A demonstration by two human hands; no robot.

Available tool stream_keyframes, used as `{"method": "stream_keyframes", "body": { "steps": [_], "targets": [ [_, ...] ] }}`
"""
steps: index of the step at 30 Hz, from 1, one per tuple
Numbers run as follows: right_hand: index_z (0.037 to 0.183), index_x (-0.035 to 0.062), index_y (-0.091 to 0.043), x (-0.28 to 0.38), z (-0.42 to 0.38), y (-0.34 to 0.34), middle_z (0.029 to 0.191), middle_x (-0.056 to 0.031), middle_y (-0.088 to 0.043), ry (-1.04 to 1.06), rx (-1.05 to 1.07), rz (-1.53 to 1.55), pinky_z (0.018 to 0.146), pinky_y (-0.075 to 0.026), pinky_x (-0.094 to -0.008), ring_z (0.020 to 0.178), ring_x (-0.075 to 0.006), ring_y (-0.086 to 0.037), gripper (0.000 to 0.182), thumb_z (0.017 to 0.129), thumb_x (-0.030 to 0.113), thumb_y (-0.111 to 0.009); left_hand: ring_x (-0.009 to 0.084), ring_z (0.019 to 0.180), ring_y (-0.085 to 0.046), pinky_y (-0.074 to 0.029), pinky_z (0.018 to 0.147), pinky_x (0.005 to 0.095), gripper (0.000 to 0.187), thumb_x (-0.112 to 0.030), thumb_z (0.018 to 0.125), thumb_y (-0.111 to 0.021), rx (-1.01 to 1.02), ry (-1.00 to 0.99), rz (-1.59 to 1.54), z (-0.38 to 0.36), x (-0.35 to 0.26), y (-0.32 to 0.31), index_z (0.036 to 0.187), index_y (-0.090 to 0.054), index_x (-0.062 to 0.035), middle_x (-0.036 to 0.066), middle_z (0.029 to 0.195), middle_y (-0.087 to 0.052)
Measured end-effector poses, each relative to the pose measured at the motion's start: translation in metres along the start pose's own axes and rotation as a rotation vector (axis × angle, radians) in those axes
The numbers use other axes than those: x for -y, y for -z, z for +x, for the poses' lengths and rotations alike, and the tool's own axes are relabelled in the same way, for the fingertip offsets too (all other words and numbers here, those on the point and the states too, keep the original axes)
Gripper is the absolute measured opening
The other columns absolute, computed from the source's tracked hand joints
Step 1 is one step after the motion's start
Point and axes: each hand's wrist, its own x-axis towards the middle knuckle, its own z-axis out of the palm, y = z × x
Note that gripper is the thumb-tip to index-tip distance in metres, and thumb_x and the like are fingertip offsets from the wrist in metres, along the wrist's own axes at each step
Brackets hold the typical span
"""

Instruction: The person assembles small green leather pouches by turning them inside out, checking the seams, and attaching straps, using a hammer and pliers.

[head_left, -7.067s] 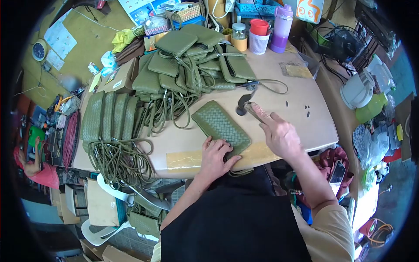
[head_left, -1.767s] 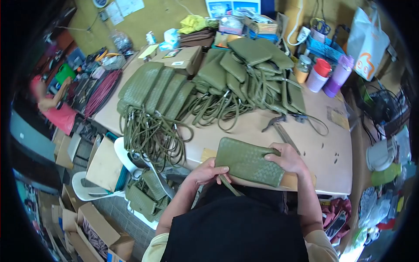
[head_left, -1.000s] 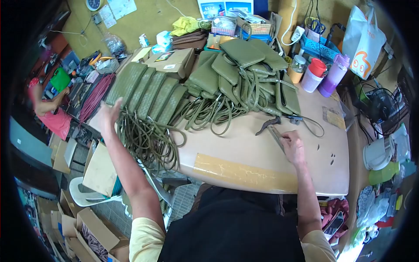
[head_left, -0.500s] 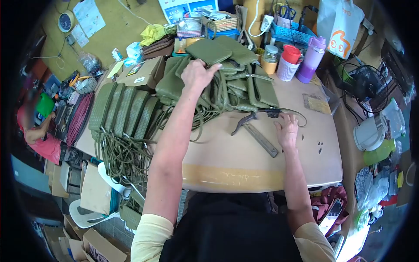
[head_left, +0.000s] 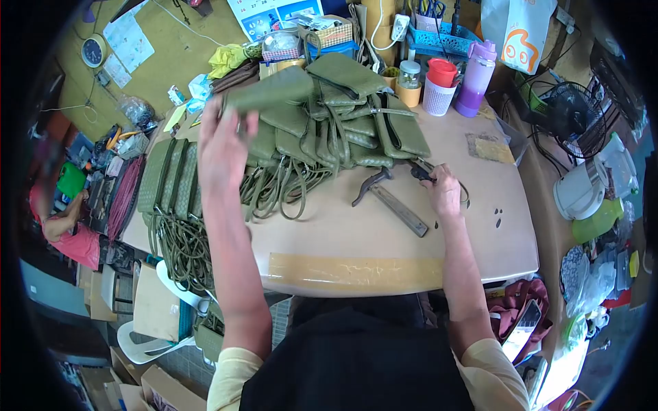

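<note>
My left hand (head_left: 225,147), blurred by motion, grips the edge of a flat olive-green pouch (head_left: 274,89) and lifts it over the pile. Below and to the right are several more green pouches (head_left: 360,127) heaped with their straps. My right hand (head_left: 447,192) rests at the table, fingers closed on a small black object (head_left: 420,172) whose kind I cannot make out. A thin strap curves beside that hand. Just left of it lies a hammer (head_left: 397,209) with a dark head and a worn handle.
A row of textured green pouches (head_left: 164,178) stands at the left, cords (head_left: 181,250) hanging off the table edge. Along the back stand a glass jar (head_left: 409,79), a red-topped cup (head_left: 439,89) and a purple bottle (head_left: 476,79). Another person (head_left: 68,226) sits far left.
My left hand has moved left and towards me, lifting a pouch off the top of the pile. My right hand has closed on the small black object. The view has shifted slightly.
</note>
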Motion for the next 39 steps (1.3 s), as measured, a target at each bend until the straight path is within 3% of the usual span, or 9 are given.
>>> {"method": "stream_keyframes", "body": {
  "steps": [4,9,14,23,24,28,32,35,39],
  "targets": [
    [0.074,0.0005,-0.055,0.014,0.002,0.028,0.073,-0.0156,-0.060,-0.007,0.043,0.105,0.060,-0.046,-0.0430,0.064,-0.0352,-0.057,0.030,0.063,0.008,-0.082,0.0117,0.066,-0.064,-0.052,0.053,0.0232,0.025,0.006,0.080,-0.065,0.174,0.284,0.368,-0.119,0.005,0.033,0.097,-0.051,-0.0056,0.004,0.084,-0.062],
    [0.072,-0.0006,-0.059,0.000,0.010,0.037,0.071,-0.0172,-0.065,-0.162,0.313,0.237,0.057,-0.047,-0.0368,0.057,-0.0280,-0.057,0.026,0.063,0.010,-0.081,0.0089,0.076,-0.061,-0.053,0.071,0.0241,0.036,0.006,0.083,-0.067,0.107,0.739,0.467,-0.241,0.096,0.082,0.111,-0.047,-0.0025,0.006,0.102,-0.059],
    [0.073,-0.0018,-0.059,0.034,0.027,0.047,0.066,-0.0140,-0.062,-0.118,0.408,-0.098,0.059,-0.049,-0.0350,0.063,-0.0227,-0.064,0.023,0.067,0.011,-0.077,0.0107,0.089,-0.061,-0.051,0.078,0.0255,0.057,0.004,0.080,-0.071,0.073,0.533,0.601,-0.246,0.077,0.064,0.128,-0.040,-0.0019,0.007,0.114,-0.054],
    [0.095,0.0024,-0.058,0.028,0.016,0.049,0.079,-0.0084,-0.064,-0.319,0.246,0.488,0.060,-0.049,-0.0312,0.066,-0.0135,-0.062,0.010,0.090,0.011,-0.056,0.0132,0.086,-0.062,-0.052,0.078,0.0268,0.064,0.001,0.079,-0.073,0.106,0.645,0.932,-0.241,0.059,0.068,0.135,-0.044,-0.0030,0.009,0.113,-0.057],
    [0.102,0.0029,-0.057,0.023,0.012,0.044,0.081,-0.0054,-0.061,-0.488,0.194,0.900,0.061,-0.048,-0.0288,0.066,-0.0119,-0.058,0.015,0.094,0.015,-0.054,0.0132,0.086,-0.062,-0.052,0.078,0.0268,0.064,0.001,0.079,-0.073,0.105,0.645,0.930,-0.242,0.061,0.068,0.135,-0.044,-0.0030,0.009,0.113,-0.057],
    [0.110,0.0030,-0.054,0.050,-0.013,0.049,0.084,-0.0014,-0.054,-0.690,0.226,1.722,0.065,-0.044,-0.0240,0.068,-0.0102,-0.049,0.028,0.102,0.028,-0.045,0.0207,0.080,-0.063,-0.053,0.073,0.0321,0.053,-0.007,0.075,-0.076,0.118,0.241,1.081,-0.247,0.068,0.067,0.124,-0.057,-0.0044,0.011,0.101,-0.062],
    [0.107,0.0040,-0.053,0.095,-0.048,0.036,0.081,-0.0021,-0.055,-0.782,0.385,1.912,0.064,-0.044,-0.0246,0.067,-0.0119,-0.049,0.027,0.101,0.029,-0.046,0.0245,0.069,-0.061,-0.049,0.062,0.0344,0.031,-0.010,0.075,-0.076,0.210,-0.127,1.283,-0.242,0.074,0.071,0.105,-0.070,-0.0031,0.011,0.085,-0.063],
    [0.107,0.0031,-0.054,0.134,-0.073,0.030,0.079,-0.0041,-0.057,-0.677,0.566,1.737,0.061,-0.045,-0.0255,0.062,-0.0127,-0.050,0.022,0.098,0.023,-0.053,0.0256,0.064,-0.060,-0.048,0.059,0.0352,0.020,-0.010,0.077,-0.075,0.118,0.187,1.150,-0.241,0.074,0.071,0.095,-0.071,-0.0023,0.011,0.076,-0.063],
    [0.106,0.0039,-0.051,0.168,-0.090,0.025,0.082,-0.0058,-0.059,-0.664,0.733,1.595,0.064,-0.047,-0.0265,0.062,-0.0135,-0.053,0.018,0.095,0.016,-0.057,0.0259,0.061,-0.061,-0.048,0.059,0.0350,0.014,-0.011,0.079,-0.073,0.082,0.201,1.242,-0.236,0.080,0.072,0.089,-0.069,-0.0008,0.012,0.070,-0.062]
  ]
}}
